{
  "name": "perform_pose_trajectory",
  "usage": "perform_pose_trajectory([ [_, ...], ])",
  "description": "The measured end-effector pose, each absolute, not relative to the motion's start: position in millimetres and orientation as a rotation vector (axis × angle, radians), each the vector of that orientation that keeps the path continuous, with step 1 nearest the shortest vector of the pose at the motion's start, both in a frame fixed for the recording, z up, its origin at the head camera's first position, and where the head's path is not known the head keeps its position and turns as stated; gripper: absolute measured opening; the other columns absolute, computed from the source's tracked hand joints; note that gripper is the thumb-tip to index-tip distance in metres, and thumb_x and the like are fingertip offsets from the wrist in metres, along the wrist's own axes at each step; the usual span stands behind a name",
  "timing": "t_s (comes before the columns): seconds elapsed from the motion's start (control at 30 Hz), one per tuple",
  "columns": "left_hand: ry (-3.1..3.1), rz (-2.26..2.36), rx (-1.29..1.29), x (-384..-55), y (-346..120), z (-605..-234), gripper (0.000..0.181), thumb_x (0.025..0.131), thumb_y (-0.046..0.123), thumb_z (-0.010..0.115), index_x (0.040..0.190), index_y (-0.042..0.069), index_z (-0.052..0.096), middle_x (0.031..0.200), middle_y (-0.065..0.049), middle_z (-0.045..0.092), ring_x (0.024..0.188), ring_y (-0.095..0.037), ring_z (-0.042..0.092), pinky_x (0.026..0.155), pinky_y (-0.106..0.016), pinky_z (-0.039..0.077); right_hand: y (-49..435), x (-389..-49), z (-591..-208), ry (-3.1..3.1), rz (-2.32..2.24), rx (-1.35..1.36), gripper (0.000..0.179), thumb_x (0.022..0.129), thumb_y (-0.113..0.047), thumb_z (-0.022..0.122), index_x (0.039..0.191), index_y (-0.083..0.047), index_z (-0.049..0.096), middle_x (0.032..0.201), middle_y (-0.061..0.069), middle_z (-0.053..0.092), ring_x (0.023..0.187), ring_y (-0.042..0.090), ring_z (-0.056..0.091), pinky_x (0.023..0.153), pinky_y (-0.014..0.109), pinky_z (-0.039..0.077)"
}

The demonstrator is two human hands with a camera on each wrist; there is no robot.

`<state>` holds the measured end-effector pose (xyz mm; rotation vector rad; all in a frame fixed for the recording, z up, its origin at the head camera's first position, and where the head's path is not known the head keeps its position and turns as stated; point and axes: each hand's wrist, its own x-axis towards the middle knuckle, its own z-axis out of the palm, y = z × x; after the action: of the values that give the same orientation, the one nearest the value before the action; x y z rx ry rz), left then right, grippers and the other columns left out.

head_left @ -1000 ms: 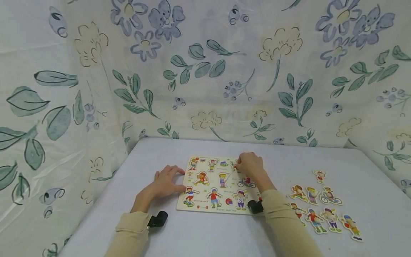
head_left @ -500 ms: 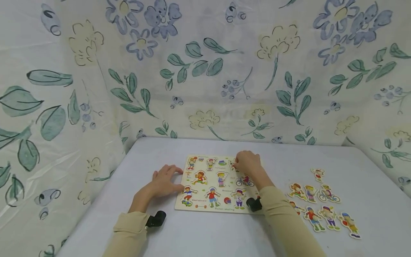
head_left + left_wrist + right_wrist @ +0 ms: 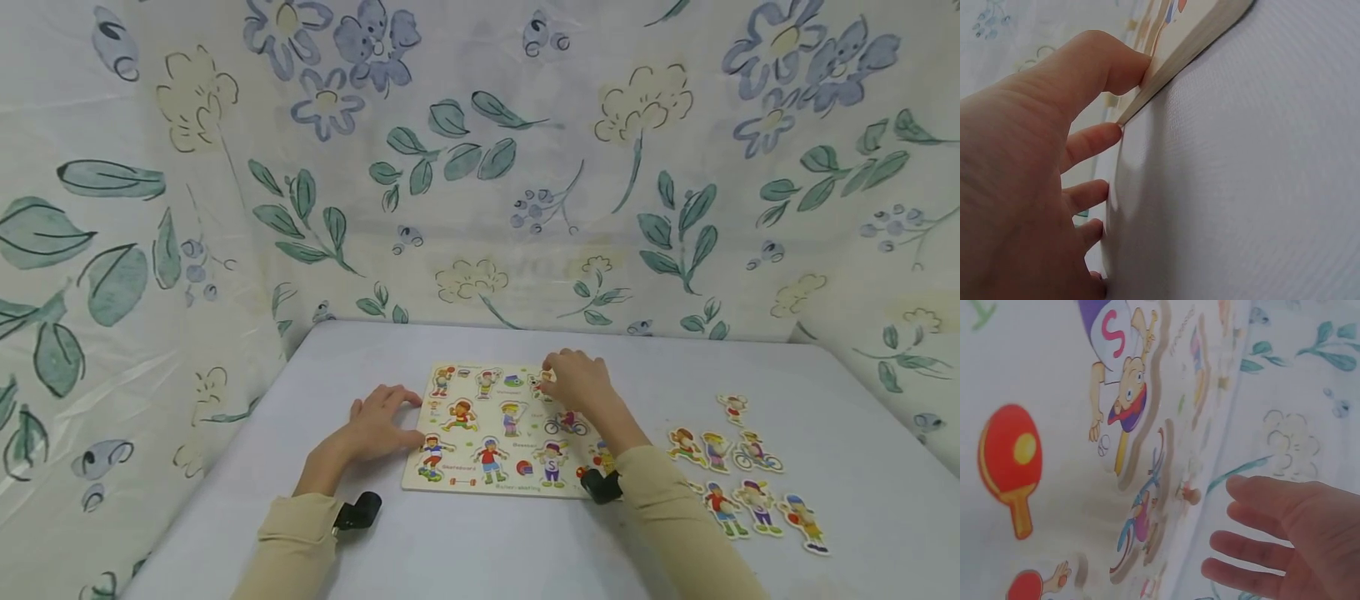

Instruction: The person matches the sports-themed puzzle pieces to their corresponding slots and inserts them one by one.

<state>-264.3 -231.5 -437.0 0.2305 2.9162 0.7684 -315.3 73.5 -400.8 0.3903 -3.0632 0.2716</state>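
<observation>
A wooden peg puzzle board (image 3: 483,429) with printed sports figures lies on the table. My left hand (image 3: 371,429) is at its left edge, fingers spread; in the left wrist view the thumb presses on the board's edge (image 3: 1191,47) and the other fingertips rest by the table. At the board's back right corner, my right hand (image 3: 581,383) hovers beside a soccer player piece (image 3: 547,382). The right wrist view shows the fingers (image 3: 1254,550) loosely extended, with nothing between them, apart from a small wooden knob (image 3: 1192,495) on the board.
Several loose puzzle pieces lie on the table to the right, among them a cyclist (image 3: 757,452), a baseball player (image 3: 759,506) and a basketball player (image 3: 805,523). A floral cloth (image 3: 480,208) hangs behind the white table (image 3: 465,550).
My right fingers have let go of the soccer player piece and loosened, lifting slightly off it. The left hand keeps its place at the board's edge. The head view has shifted slightly.
</observation>
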Motion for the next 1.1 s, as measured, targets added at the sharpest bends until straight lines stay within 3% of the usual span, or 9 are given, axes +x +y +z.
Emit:
perform_pose_trajectory([
  [0.23, 2.916, 0.787, 0.227, -264, -233, -440, 0.054, 0.079, 0.029, 0.074, 0.126, 0.012, 0.055, 0.145, -0.02, 0.041, 0.142, -0.043, 0.026, 0.114, -0.071, 0.001, 82, -305, -400, -3.076, 0.34, 0.423, 0.036, 0.095, -0.034, 0.065, 0.124, -0.012, 0.066, 0.122, 0.01, 0.066, 0.115, 0.032, 0.06, 0.101, 0.061, 0.042],
  [0.47, 2.913, 0.782, 0.246, -261, -231, -441, 0.052, 0.079, 0.032, 0.075, 0.124, 0.013, 0.056, 0.143, -0.019, 0.042, 0.142, -0.043, 0.027, 0.114, -0.071, 0.003, 93, -296, -410, -3.019, 0.412, 0.443, 0.033, 0.094, -0.032, 0.066, 0.119, -0.012, 0.069, 0.111, 0.008, 0.068, 0.104, 0.028, 0.064, 0.094, 0.058, 0.046],
  [1.1, 2.927, 0.767, 0.267, -264, -233, -436, 0.053, 0.081, 0.032, 0.073, 0.126, 0.012, 0.055, 0.145, -0.02, 0.041, 0.142, -0.043, 0.027, 0.114, -0.071, 0.003, 117, -287, -402, -2.972, 0.425, 0.466, 0.035, 0.095, -0.028, 0.065, 0.125, -0.011, 0.065, 0.115, 0.01, 0.066, 0.112, 0.032, 0.06, 0.099, 0.062, 0.041],
])
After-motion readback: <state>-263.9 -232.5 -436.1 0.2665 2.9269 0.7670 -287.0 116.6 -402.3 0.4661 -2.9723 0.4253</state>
